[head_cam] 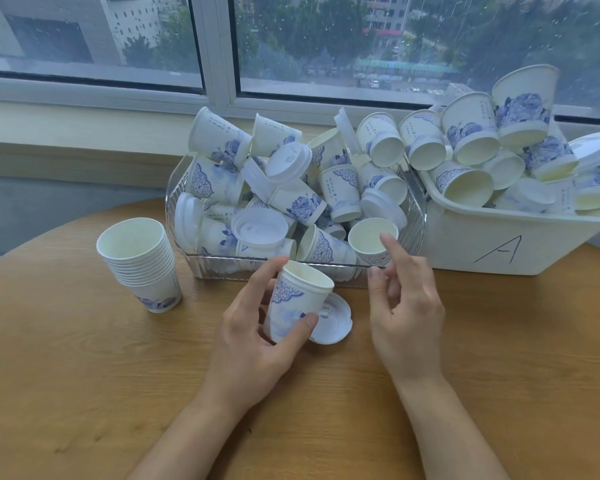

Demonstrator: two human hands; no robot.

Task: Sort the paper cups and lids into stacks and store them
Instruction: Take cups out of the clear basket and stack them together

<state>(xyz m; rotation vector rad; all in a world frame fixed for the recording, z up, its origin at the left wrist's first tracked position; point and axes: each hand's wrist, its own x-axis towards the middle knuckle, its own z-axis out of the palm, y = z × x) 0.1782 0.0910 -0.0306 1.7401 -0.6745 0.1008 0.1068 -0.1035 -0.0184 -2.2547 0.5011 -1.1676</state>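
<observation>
Paper cup with blue floral print (297, 299), tilted, gripped in the left hand (257, 341) low over the round wooden table (84, 393), thumb across its side, fingers curled behind. White plastic lid (333, 323) lies flat on the table just behind and right of that cup, partly hidden by it. Right hand (404, 306) hovers beside it holding nothing, fingers loosely bent, index finger raised toward the rim of an upright white paper cup (373, 239) in the clear ribbed plastic bin (257, 271). Left of the hands, well apart, a nested stack of blue-print paper cups (141, 261) stands upright on the table, mouth up. Clear bin sits just past the hands and blocks the way to the window side; it is heaped with loose cups lying every way and several white lids mixed among them. Touching or just beside it on the right, a white plastic tub marked "A" (499, 244), also piled over its rim with cups and lids. Behind both, a beige windowsill (66, 126) and a rain-spotted window (326, 39).
</observation>
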